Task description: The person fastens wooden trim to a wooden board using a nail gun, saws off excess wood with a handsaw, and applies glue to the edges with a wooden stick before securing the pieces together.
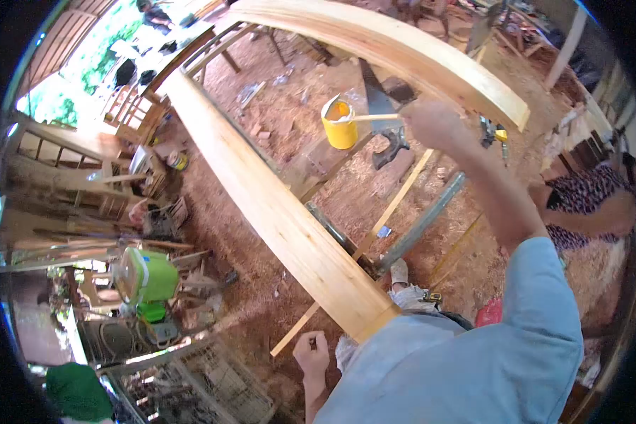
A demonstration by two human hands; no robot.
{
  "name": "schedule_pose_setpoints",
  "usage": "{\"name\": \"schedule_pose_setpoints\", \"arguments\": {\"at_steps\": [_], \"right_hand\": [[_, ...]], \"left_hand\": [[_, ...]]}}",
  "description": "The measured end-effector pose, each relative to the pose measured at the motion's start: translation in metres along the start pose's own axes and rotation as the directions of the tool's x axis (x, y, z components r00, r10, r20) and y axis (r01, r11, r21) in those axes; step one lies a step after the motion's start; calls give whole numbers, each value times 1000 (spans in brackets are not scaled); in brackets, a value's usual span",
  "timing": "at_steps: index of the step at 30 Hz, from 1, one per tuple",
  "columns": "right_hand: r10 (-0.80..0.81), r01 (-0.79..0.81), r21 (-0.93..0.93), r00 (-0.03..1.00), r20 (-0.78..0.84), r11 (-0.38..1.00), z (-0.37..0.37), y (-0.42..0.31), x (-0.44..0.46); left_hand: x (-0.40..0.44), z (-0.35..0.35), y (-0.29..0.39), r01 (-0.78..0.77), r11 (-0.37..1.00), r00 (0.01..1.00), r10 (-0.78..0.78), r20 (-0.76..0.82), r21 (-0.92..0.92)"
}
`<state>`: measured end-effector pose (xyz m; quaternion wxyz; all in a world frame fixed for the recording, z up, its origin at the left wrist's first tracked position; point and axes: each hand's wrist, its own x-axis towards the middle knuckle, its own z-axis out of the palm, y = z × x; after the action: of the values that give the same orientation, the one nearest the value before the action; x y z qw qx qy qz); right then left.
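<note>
My right hand (434,125) is closed around the end of a thin wooden stick (377,117). The stick's other end reaches into a yellow can (341,134), whose inside shows orange-yellow stuff. A support beside the long pale wooden board (265,205) bears the can. My left hand (311,353) hangs low beside the board's near end, its fingers curled in. A small dark spot shows at its fingertips, and I cannot make out whether it is a thing. A narrow wooden strip (295,329) sticks out from under the board near this hand.
Across the top lies a second long board (431,53). A clamp-like metal tool (390,148) rests near the can, and a grey pipe (422,220) slants beside the board. At left stands a green container (148,275). Another person in patterned clothing (586,201) is at right.
</note>
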<state>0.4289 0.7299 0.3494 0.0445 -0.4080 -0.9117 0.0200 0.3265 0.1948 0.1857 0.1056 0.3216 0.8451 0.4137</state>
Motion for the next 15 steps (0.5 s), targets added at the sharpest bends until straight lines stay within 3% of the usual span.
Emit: {"name": "schedule_pose_setpoints", "arguments": {"at_steps": [1,3,5,6,8,9,10,11,13,15], "right_hand": [[-12,12,25,1000,-19,1000,-2,-2,-7],[37,-39,30,998,55,999,-18,-22,-31],[176,-142,320,981,-80,937,-5,-33,-59],[205,-178,292,977,-63,940,2,-38,-78],[355,-222,649,931,-80,728,20,-44,-124],[438,-214,789,896,-77,576,26,-47,-152],[501,-181,906,865,-38,383,33,-55,-183],[537,-230,894,843,-14,384,34,-62,-217],[665,-151,985,745,58,83,41,-88,-289],[743,-167,986,659,117,-7,33,-127,-348]], "left_hand": [[18,-6,3,-18,999,1000,18,17,-27],[54,-22,15,-225,974,973,226,50,-19],[83,-28,7,-330,929,936,345,66,-169],[94,-28,4,-366,909,918,388,84,-197],[111,-16,-7,-463,860,853,498,157,-213],[115,-6,-10,-527,825,800,563,206,-205],[112,1,-5,-484,831,787,551,279,-274],[107,7,1,-435,838,765,537,356,-330],[94,28,1,-484,653,463,756,462,-583],[57,45,11,-427,581,273,813,514,-692]]}}
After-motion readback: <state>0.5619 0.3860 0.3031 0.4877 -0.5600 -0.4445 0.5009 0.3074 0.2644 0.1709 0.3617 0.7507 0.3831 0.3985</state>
